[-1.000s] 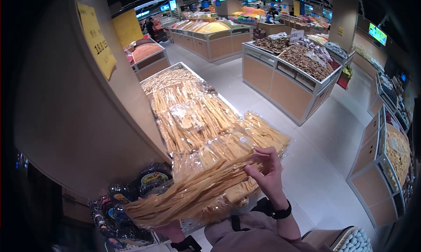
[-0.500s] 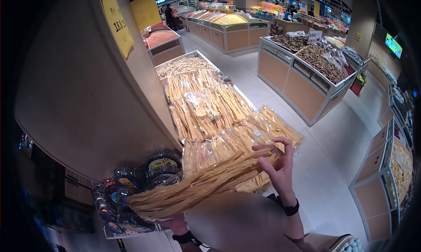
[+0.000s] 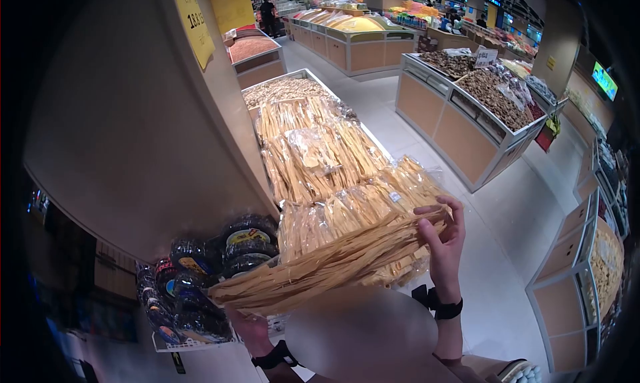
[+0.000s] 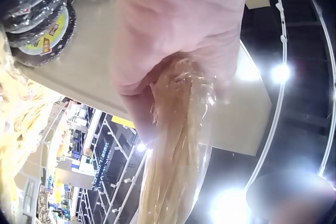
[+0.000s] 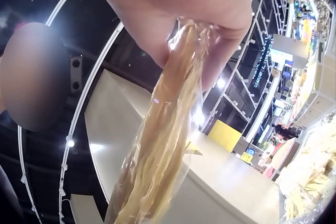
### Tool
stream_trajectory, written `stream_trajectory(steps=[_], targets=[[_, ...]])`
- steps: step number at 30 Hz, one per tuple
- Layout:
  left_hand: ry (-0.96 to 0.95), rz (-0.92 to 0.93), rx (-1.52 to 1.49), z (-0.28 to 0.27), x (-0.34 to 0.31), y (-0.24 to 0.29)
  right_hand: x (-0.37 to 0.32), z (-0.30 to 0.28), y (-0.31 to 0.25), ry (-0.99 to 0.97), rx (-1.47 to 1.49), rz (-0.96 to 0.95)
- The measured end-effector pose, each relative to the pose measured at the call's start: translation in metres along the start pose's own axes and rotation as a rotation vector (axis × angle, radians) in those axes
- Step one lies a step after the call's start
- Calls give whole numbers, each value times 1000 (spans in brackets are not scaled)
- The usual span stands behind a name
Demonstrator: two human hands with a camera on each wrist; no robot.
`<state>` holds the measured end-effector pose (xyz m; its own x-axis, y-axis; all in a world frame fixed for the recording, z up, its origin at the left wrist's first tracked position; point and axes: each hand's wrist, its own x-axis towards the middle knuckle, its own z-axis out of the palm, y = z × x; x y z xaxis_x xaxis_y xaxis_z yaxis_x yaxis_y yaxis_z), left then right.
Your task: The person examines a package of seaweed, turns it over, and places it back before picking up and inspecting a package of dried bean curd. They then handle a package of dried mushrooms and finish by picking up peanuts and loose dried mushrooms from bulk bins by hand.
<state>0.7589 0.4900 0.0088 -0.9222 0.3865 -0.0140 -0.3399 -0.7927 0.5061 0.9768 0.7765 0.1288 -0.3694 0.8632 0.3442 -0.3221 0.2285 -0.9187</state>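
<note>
A long clear bag of dried yellow-brown sticks (image 3: 327,266) is held slantwise over the display bin, its right end higher. My left hand (image 3: 250,331) grips its lower left end from below; in the left wrist view the fingers of that hand (image 4: 178,29) curl round the bag end (image 4: 176,145). My right hand (image 3: 448,250) pinches the other end between thumb and fingers. In the right wrist view, the hand (image 5: 184,14) closes on the gathered plastic of the bag (image 5: 163,129). More bagged sticks (image 3: 327,156) lie in the bin behind.
Dark round wrapped packs (image 3: 247,243) sit in a white rack at lower left. A broad beige pillar (image 3: 133,130) with a yellow price sign (image 3: 193,23) rises at left. Another dried-goods bin (image 3: 460,116) stands across the aisle, with more bins at right (image 3: 573,283).
Both hands have shifted right and slightly up in the head view with the bag between them. The surroundings have also shifted in that view. Both grips remain.
</note>
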Motion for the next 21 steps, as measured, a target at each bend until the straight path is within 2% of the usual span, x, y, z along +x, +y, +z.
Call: stream_trajectory(steps=[1,2,4,6,7,8,10,11,12,14,15,17,19,21], targets=[[390,-48,87,-2,-1,-1,1,1,-3,-4,-1,1],[392,-47,86,-10,-1,-2,3,3,-8,-20,-46,69],[59,-36,45,-21,-1,-3,4,4,-7,-34,-90,135],[81,-5,32,-21,-2,-6,2,3,6,16,-488,-166],[107,28,21,-15,-4,-8,-3,13,-3,133,-636,-216],[106,27,20,-9,-5,-10,-7,20,-12,134,-637,-217],[261,93,73,3,-8,-15,-13,28,-27,173,-835,-441],[263,90,75,-1,-8,-16,-16,28,-32,9,-748,-427],[198,110,83,-9,-7,-18,-18,31,-37,11,-748,-422],[129,130,92,-14,-8,-19,-24,42,-43,-351,-295,42],[141,129,90,-15,-10,-20,-26,45,-37,-334,-344,-38],[155,133,84,-20,-11,-22,-27,50,-35,-341,-329,-16],[-15,172,144,-27,-12,-20,-29,52,-33,-351,-312,14],[-21,184,173,-29,-14,-21,-29,53,-32,-377,-292,36]])
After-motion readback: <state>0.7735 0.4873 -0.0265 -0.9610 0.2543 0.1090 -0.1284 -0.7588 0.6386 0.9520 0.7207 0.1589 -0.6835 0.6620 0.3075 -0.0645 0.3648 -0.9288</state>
